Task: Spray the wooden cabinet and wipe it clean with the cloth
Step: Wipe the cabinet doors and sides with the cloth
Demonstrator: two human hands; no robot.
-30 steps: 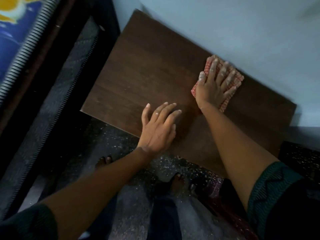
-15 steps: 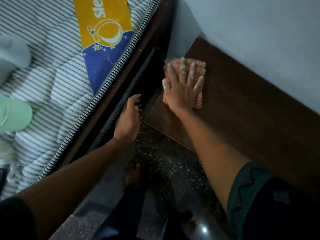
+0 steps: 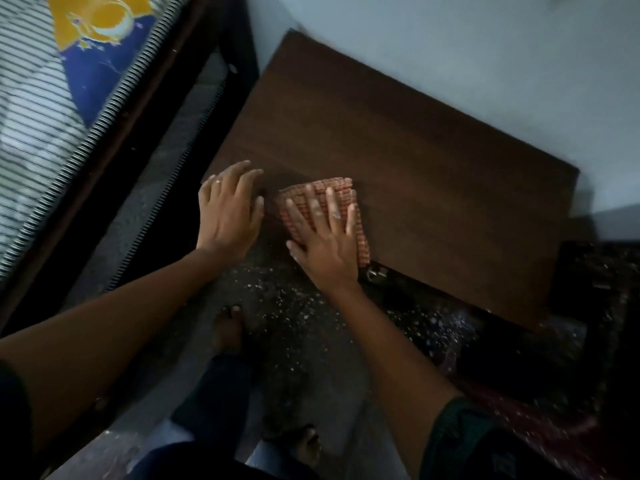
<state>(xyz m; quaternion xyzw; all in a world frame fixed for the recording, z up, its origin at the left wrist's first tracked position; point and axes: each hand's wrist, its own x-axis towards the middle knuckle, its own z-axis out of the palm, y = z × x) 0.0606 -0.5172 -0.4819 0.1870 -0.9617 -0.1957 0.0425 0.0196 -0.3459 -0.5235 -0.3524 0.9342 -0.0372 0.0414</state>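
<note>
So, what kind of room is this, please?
Most likely a bedroom at home. A striped mattress in a dark bed frame lies at the left, and a low wooden cabinet stands beside it against the plain wall.

It was a bedroom in a home. A striped mattress (image 3: 31, 109) with a yellow-and-blue label (image 3: 100, 39) lay in a dark bed frame (image 3: 138, 140) at far left, beside a wooden cabinet (image 3: 398, 157) against a pale wall (image 3: 467, 46), above a speckled floor (image 3: 304, 327).
</note>
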